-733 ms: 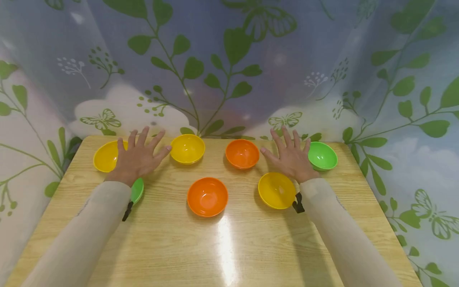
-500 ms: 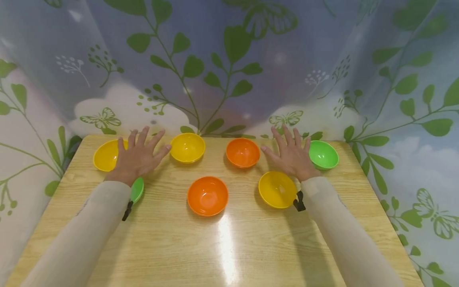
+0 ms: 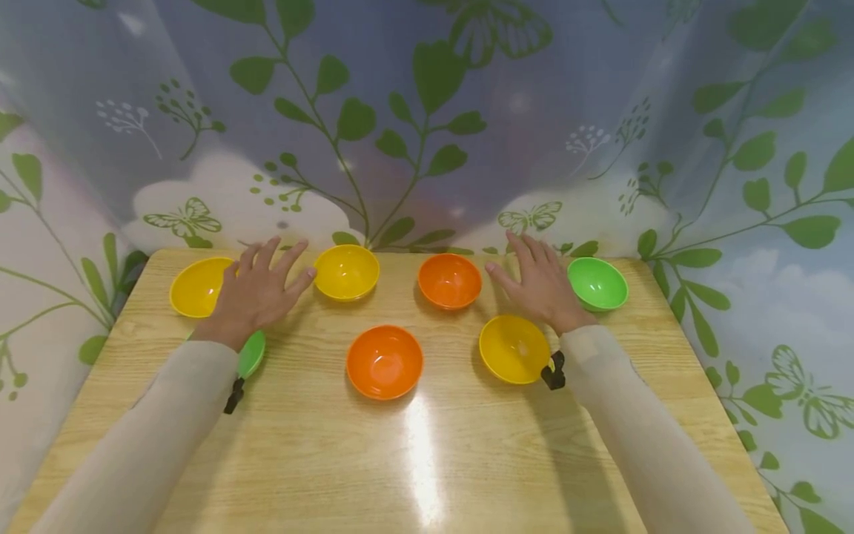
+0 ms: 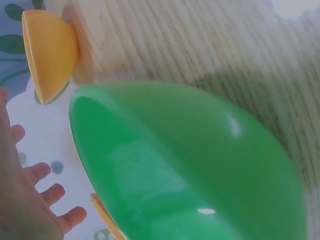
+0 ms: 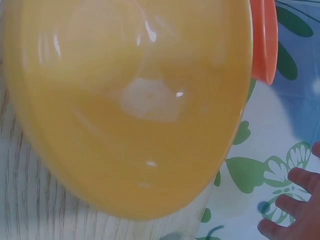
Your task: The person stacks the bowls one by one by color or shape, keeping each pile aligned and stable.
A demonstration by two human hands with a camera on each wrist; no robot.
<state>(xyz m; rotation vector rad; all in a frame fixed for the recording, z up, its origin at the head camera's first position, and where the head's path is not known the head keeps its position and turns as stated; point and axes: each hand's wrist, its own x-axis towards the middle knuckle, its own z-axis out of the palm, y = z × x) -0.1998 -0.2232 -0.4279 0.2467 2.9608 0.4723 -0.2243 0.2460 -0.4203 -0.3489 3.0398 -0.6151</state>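
My left hand [image 3: 256, 293] hovers with fingers apart between a yellow bowl [image 3: 195, 289] at the back left and another yellow bowl [image 3: 347, 273], its thumb tip right at the latter's rim. Partly under that wrist is a green bowl [image 3: 251, 356], large in the left wrist view, where my left fingers [image 4: 37, 172] show beside it. My right hand [image 3: 542, 285] is held over the table between an orange bowl [image 3: 450, 282] and a green bowl [image 3: 598, 284]. Below its wrist stands a yellow bowl [image 3: 514, 349], which fills much of the right wrist view. Neither hand holds anything.
In the front row, between the two arms, sits another orange bowl [image 3: 385, 363]. All the bowls stand upright on a light wooden table [image 3: 333, 467]. A cloth printed with leaves and butterflies [image 3: 400, 148] hangs behind the table's far edge and along both sides.
The fingers of both hands have drawn a little closer together and bent slightly, most plainly on the right. The head view has shifted slightly; the bowls stay in place.
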